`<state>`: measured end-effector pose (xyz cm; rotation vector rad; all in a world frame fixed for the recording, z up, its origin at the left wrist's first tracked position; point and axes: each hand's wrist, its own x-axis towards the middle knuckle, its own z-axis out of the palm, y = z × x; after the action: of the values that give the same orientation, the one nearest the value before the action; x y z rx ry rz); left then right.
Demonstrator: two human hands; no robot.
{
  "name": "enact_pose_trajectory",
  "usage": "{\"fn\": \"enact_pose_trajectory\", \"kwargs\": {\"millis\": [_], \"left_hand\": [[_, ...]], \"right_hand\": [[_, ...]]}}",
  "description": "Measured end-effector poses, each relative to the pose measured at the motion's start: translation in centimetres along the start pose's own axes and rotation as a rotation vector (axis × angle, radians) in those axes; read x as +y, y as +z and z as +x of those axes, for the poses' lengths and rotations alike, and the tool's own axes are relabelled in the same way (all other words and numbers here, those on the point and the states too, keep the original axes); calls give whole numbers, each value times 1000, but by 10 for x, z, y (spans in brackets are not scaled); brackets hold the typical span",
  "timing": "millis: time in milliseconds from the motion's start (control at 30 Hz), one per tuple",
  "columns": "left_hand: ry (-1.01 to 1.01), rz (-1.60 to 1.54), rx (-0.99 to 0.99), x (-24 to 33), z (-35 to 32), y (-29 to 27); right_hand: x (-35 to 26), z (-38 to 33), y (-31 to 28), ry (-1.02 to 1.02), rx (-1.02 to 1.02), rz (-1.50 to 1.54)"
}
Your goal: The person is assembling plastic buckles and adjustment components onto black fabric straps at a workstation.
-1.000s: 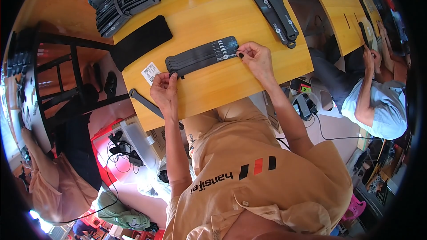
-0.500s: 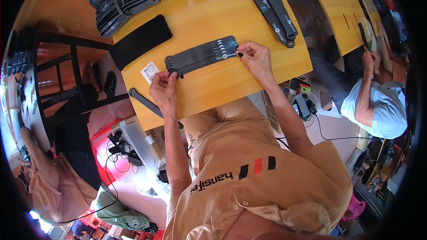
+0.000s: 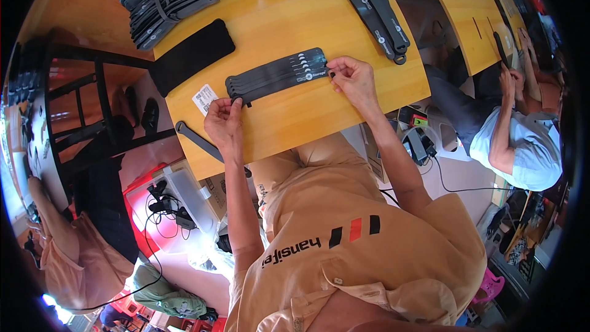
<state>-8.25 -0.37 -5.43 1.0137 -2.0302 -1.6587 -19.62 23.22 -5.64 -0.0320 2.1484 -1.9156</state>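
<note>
A fanned stack of several dark grey straps with white print lies across the wooden table in front of me. My left hand pinches the left end, thumb and forefinger closed at its lower corner. At the right end, my right hand has its fingertips pinched on the edge of the straps; a small black bit shows between the fingers. Just beyond my left hand lies a white printed label. A single dark strap sits at the table's near left edge, partly behind my left forearm.
A flat black pouch-like piece overhangs the table's left edge. Beyond it is a tied bundle of dark straps. More loose straps lie at the far right. Co-workers sit on both sides, one in a light blue shirt.
</note>
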Motion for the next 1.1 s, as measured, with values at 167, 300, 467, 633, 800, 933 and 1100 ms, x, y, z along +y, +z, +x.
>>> {"fn": "enact_pose_trajectory", "kwargs": {"millis": [167,300,467,633,800,933,1100], "left_hand": [[-4,-16,3,0,0,0],[-10,0,0,1,-1,1],[-2,35,16,1,0,0],[4,37,15,3,0,1],[18,65,23,0,1,1],[17,90,31,0,1,2],[11,121,38,1,1,2]], "right_hand": [[-1,1,1,1,8,32],[1,2,1,0,33,13],[-2,1,4,7,52,-39],[1,3,3,4,59,-25],[-2,2,5,7,63,-32],[0,2,5,0,72,-59],[-1,3,6,-2,85,-75]]}}
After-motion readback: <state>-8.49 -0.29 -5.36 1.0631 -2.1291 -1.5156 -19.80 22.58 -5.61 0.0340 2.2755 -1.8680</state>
